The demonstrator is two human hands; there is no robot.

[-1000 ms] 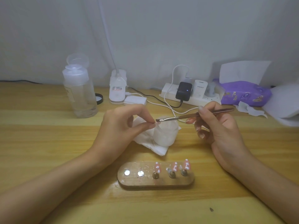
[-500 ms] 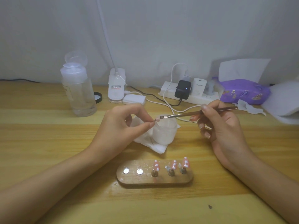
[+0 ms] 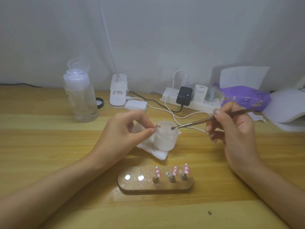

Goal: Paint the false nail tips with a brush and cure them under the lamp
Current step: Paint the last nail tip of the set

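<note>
The nail tip (image 3: 157, 125) is pinched in the left hand (image 3: 122, 129) beside the jar (image 3: 165, 138), brush (image 3: 211, 119) gripped in the right hand (image 3: 231, 129); excess should probably be wiped off on the jar rim first.

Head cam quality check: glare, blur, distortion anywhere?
Head view: soft, even light with faint shadows; glare on two bare metal discs of the wooden stand; brush tip slightly blurred; mild wide-angle bowing of the table edge at the wall.
</note>
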